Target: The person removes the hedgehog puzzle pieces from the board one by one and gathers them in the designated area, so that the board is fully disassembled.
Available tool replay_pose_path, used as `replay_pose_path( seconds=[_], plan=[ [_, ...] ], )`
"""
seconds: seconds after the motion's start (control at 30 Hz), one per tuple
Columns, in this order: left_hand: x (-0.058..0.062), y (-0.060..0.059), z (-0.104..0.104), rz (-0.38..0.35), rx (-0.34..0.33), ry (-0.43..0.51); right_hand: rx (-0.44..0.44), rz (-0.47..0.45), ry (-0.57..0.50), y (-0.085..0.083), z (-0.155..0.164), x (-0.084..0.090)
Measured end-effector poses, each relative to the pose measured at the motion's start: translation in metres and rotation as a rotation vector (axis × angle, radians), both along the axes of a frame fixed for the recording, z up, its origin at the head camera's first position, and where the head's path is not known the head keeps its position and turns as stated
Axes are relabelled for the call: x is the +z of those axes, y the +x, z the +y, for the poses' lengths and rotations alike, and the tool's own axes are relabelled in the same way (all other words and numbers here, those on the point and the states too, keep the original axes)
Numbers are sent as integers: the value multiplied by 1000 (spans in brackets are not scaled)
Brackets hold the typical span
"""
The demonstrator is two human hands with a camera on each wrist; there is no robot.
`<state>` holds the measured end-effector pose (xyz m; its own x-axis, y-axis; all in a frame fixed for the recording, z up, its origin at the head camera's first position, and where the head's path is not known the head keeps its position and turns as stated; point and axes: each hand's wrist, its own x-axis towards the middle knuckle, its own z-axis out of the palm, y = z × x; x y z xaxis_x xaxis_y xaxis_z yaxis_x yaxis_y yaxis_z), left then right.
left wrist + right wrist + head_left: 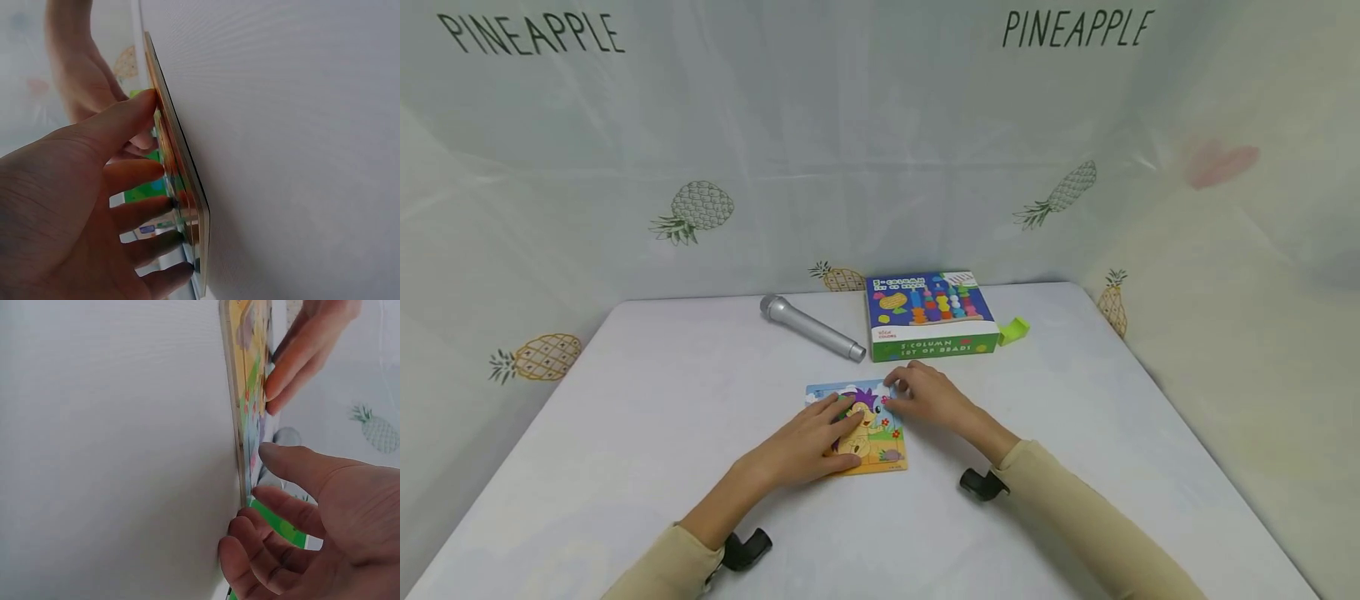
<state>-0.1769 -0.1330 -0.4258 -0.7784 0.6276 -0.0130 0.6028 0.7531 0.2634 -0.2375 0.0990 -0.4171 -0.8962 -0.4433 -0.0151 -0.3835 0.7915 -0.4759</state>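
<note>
On a white table, the left hand lay flat, steadying a colourful cardboard picture puzzle, while the right hand's curled fingertips worked its far corner, best pressed gently.

The person is wearing a long-sleeved top in a pale beige, sandy tone; both sleeves are showing in the lower part of the head view, ending at the wrists. The left hand and the right hand are bare, wearing no gloves, rings or watch. A small black device is sitting strapped at each wrist, one near the lower left, one at the lower centre-right, each with a rounded, knob-like black body poking out under the cuff.
</note>
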Motion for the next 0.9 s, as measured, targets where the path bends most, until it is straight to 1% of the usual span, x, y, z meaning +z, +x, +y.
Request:
replay_pose_path(
  seconds=[0.17,0.4,0.53,0.67,0.77,0.9],
  plan=[
    [0,-1,2,19,-16,-3,12,-27,-26,-3,-2,-1],
    [0,0,4,21,-9,-9,19,-82,-66,-10,-4,-3],
    [0,0,5,14,-8,-4,19,-95,-77,-12,-5,-3],
    [0,0,5,4,7,-4,11,-102,-94,-14,-5,-2],
    [0,-2,5,-17,15,-6,-1,-116,-102,-16,-6,-1],
    [0,-3,6,-39,7,-18,-21,-149,-106,-17,-6,-1]
  ],
)
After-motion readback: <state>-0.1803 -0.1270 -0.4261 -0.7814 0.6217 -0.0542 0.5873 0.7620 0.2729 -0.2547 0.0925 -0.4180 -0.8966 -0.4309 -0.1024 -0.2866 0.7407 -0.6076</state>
